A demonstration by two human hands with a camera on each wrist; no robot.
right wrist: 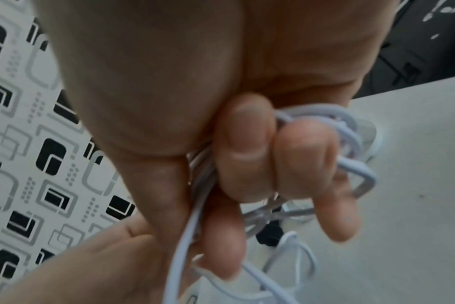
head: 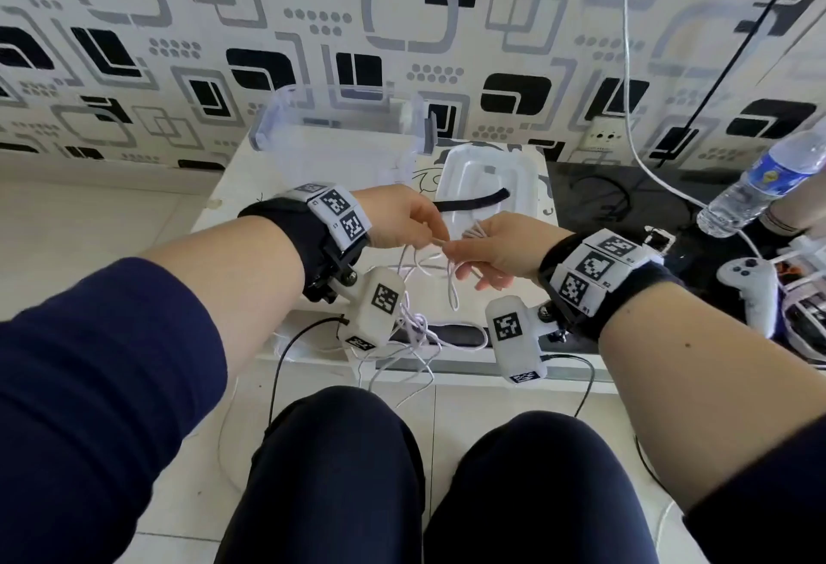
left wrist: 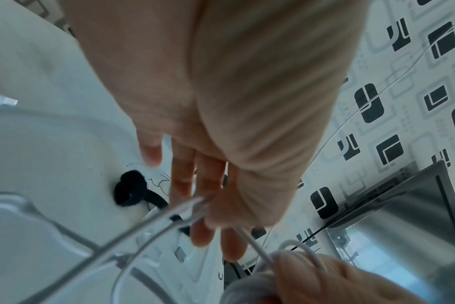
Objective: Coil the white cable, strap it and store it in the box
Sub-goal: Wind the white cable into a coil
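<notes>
Pinching the white cable point(head: 451, 291), left hand point(head: 402, 217); right hand point(head: 500, 250) grip clamps its loops.

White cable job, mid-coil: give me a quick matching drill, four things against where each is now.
Things:
1. thin white cable
2. black fabric strap
3. clear plastic storage box
4. clear plastic water bottle

Places:
A. far right, tilted
B. between both hands
C. on the white plastic lid
D. back of the table, open

Pairs: 1-B, 2-C, 3-D, 4-A
</notes>
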